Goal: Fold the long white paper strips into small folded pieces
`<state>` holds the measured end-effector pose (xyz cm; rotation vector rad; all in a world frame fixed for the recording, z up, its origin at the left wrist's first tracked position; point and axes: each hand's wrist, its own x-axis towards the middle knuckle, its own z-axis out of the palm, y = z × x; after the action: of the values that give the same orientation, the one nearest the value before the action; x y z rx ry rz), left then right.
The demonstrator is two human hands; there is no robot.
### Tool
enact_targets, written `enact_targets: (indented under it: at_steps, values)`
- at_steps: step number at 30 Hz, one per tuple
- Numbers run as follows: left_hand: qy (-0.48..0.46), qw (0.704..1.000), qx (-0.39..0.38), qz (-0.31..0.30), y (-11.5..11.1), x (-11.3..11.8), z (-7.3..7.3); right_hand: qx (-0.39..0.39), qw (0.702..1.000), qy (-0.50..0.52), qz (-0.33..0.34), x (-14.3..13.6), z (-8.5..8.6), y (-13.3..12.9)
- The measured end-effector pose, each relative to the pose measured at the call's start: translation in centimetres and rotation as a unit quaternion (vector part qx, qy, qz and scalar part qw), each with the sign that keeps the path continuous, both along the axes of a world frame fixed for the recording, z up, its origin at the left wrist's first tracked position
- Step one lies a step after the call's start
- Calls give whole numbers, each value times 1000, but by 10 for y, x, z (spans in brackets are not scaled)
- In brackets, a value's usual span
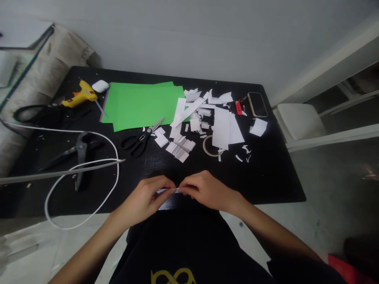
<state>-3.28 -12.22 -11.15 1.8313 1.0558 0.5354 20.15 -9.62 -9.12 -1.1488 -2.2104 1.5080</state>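
In the head view, the person's two hands meet near the front edge of a black table [266,169], close before the dark shirt [189,240]. The left hand [152,195] is closed in a pinch, with thumb and fingers gripping a small white paper strip [177,191]. The right hand [205,189] pinches the same strip from its other side, and the fingertips of both hands are almost touching. The strip lies level between them; most of it is hidden by the fingers, so its exact shape I cannot tell.

Beyond the hands, a creased white paper piece [180,148] lies on the table. Just to its left are black-handled scissors [142,139], whose blades stand open a little and point toward the green sheets [139,104]. To the right of the creased piece there is a roll of tape [206,149], partly covered by a white sheet [220,127]. Many paper scraps [195,125] are heaped behind, some overlapping the green sheets. Near the far right corner lies a phone [257,104], and beside it a small red object [238,107]. On the left side are a yellow glue gun [84,94] and a looped white cable [118,169].
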Motion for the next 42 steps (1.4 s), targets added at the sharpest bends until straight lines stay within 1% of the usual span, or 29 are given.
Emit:
enact_targets:
  at_steps: [4,9,13,15,18,20,22,23,25,28,31,38,42]
  values:
    - [5,1000,-6,-9,-4,-2,0,-26,1000,4,7,-1,2,-2]
    - [3,1000,-8,13,-8,-12,-3,-65,998,-6,10,6,8,-2]
    - [-5,1000,7,18,-8,-16,-2,-56,998,-13,10,11,12,-2]
    - [-7,1000,22,14,-7,-17,-3,-20,1000,-17,12,11,11,-1]
    - [-9,997,78,27,-5,-17,-10,80,997,-18,-3,10,-1,-1]
    - [1,987,153,49,-4,-18,-18,147,988,-5,-36,9,-13,-4]
    - [28,969,237,67,-5,-18,-29,215,974,4,-73,9,-29,-10]
    - [43,961,265,66,-7,-18,-34,250,963,7,-96,9,-36,-14]
    - [65,952,292,62,-11,-17,-42,291,951,-10,-103,8,-48,-24]
    - [84,951,293,58,-18,-16,-48,297,947,-34,-116,8,-58,-38]
    - [95,952,286,58,-25,-15,-49,287,949,-32,-129,6,-60,-45]
    - [84,958,258,98,-28,-10,-47,272,951,-35,-146,-4,-60,-44]
    - [81,960,247,105,-26,-8,-44,264,953,-27,-145,-12,-60,-42]
